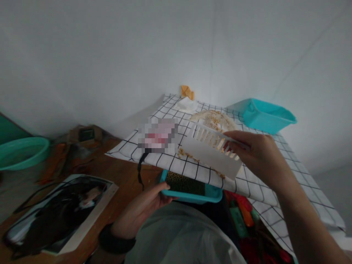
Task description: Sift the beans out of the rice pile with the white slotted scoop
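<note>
My right hand (255,152) grips a white slotted plastic scraper (211,152) by its right end and holds it tilted over the checked cloth. Tan grains lie on the cloth in a pile (213,119) behind the scraper and in a thin trail (189,156) along its lower edge. My left hand (145,207) clasps the left end of a teal tray (192,194) held at the near edge of the cloth, below the scraper. Dark greenish grains (184,182) fill the tray.
The black-and-white checked cloth (275,190) covers a table against a white wall. A teal bin (265,115) stands at its far right. A green basin (22,152) and a glossy picture (59,212) sit on the wooden surface at left. Red and orange items (244,216) lie below.
</note>
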Motion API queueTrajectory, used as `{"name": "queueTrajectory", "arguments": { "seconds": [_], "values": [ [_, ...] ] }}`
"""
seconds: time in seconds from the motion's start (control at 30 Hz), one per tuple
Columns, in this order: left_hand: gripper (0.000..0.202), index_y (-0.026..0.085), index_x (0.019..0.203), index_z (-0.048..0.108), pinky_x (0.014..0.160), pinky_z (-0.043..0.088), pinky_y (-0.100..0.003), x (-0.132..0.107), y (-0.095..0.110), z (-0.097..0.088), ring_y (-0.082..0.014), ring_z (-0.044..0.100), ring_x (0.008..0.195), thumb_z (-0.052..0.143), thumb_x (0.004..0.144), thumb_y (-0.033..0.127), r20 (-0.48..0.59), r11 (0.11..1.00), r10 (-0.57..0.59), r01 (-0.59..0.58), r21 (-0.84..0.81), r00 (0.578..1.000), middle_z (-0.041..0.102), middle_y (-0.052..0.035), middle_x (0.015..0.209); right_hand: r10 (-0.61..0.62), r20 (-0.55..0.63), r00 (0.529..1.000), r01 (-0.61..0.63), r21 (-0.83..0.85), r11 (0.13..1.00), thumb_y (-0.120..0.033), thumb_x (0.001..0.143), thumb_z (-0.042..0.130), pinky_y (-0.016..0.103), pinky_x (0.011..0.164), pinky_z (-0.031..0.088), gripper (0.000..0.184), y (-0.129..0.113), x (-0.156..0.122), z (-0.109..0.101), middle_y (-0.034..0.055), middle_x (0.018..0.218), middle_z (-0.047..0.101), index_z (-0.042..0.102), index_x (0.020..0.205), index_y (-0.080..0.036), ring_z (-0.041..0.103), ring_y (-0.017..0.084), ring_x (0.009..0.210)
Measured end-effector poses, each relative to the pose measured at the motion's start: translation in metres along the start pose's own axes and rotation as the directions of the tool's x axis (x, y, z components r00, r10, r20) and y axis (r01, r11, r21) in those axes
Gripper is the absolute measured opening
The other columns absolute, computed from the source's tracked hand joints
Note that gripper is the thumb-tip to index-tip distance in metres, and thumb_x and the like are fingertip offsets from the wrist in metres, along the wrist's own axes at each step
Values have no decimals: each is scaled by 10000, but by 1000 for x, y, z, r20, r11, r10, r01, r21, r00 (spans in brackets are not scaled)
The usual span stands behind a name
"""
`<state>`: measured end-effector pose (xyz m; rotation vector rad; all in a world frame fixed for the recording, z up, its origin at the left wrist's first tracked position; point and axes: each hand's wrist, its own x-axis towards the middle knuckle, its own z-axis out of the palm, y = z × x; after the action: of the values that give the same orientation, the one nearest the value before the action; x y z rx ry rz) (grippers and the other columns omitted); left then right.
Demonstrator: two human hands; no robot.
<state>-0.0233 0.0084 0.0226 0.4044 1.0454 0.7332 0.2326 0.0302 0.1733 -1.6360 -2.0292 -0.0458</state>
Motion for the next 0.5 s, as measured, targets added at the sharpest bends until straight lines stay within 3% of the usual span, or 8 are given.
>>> {"name": "queueTrajectory", "arguments": {
  "seconds": [0.27,0.5],
  "values": [
    [190,192,671,644,594,558,-200,9,1,1,-124,655,575,595,825,92,-34,1000,19,-19,-1,999,686,-1,625,-70,-13,997,70,-1,998,-127,856,593,225,566,465,313,-1,-6,-4,58,813,807,825,1055,-193,714,161,609],
    [208,188,670,643,617,555,-187,-1,4,5,-116,660,582,581,849,102,-45,1000,-3,3,2,999,697,-10,634,-102,-44,994,101,-18,995,-109,842,599,220,561,470,309,-4,-4,-1,61,821,809,830,1029,-192,719,163,608]
  ]
}}
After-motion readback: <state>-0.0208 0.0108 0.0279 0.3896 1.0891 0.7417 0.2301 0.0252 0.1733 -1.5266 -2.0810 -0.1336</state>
